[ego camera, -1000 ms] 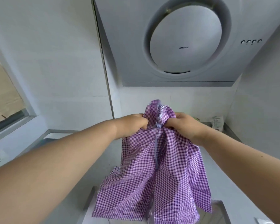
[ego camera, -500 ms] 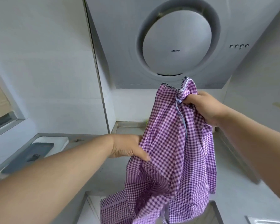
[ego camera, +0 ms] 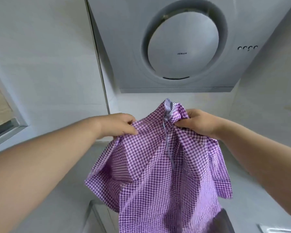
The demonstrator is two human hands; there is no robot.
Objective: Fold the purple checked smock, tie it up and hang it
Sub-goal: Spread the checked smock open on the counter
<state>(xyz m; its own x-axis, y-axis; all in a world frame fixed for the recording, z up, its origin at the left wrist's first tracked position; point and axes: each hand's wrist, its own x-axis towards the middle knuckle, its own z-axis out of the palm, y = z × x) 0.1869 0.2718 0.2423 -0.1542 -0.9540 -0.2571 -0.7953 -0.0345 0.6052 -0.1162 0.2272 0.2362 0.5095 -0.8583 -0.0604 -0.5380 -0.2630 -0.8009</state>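
Observation:
The purple checked smock [ego camera: 160,165] hangs in the air in front of me, over the counter. My right hand [ego camera: 198,123] grips its bunched top, where a striped lining and a pale strap show. My left hand [ego camera: 119,125] pinches the upper edge further left, so the top edge stretches between both hands. The cloth below falls in loose folds, and its lower end runs out of the frame.
A grey range hood [ego camera: 180,47] with a round panel hangs on the wall above and behind the smock. White tiled walls stand left and right. A grey counter [ego camera: 71,195] lies below, and a window frame [ego camera: 8,130] is at the far left.
My left hand has risen from the smock's middle to its upper edge and taken hold there. My right hand has come down a little, and the cloth is now spread between both hands.

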